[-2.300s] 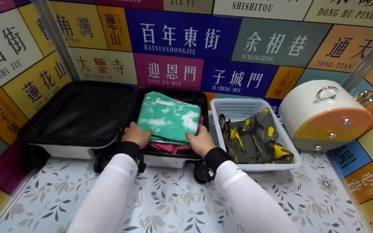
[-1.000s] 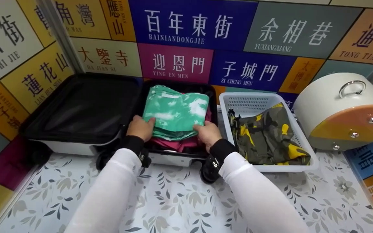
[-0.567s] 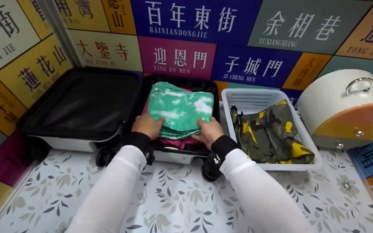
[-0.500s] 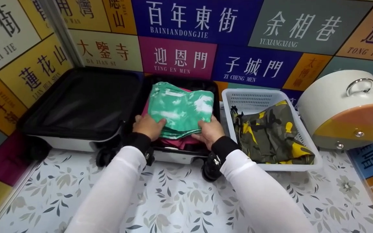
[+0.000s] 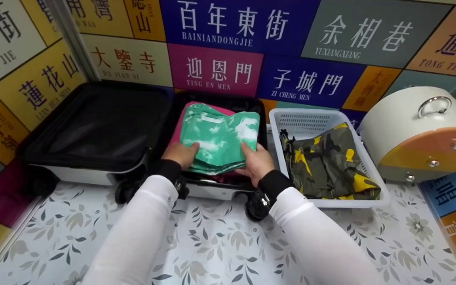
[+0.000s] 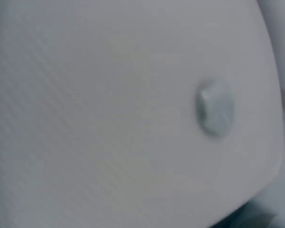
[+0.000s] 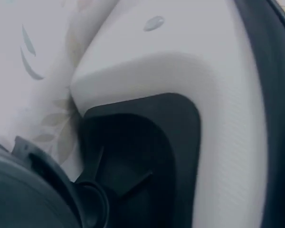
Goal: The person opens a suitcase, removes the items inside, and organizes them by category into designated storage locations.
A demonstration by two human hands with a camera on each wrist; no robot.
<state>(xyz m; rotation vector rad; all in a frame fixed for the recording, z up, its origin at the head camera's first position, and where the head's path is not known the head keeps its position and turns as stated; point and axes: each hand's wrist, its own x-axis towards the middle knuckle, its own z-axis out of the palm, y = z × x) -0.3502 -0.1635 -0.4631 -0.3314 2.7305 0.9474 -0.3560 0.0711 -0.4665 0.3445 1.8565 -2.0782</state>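
Note:
A folded green-and-white tie-dye garment (image 5: 220,136) lies over pink folded clothing (image 5: 177,130) in the right half of an open suitcase (image 5: 212,192). My left hand (image 5: 180,154) grips its near left corner, thumb on top and the other fingers mostly hidden. At the near right corner my right hand (image 5: 259,161) holds it the same way, fingers partly underneath. The garment's layered near edge shows between the hands. In the left wrist view only the suitcase's pale shell (image 6: 133,114) appears; the right wrist view has the shell (image 7: 228,123) and a black wheel (image 7: 33,190).
The suitcase's other half, with a black lining cover (image 5: 101,122), lies to the left. On the right stands a white plastic basket (image 5: 384,198) holding camouflage clothing (image 5: 327,166). Beyond it is a round white case (image 5: 402,118). Printed wall panels (image 5: 216,69) stand close behind.
Both hands keep hold of the green garment. Over the last half second it has shifted slightly toward me, and more pink shows along its left and far edges. The head view has tilted down.

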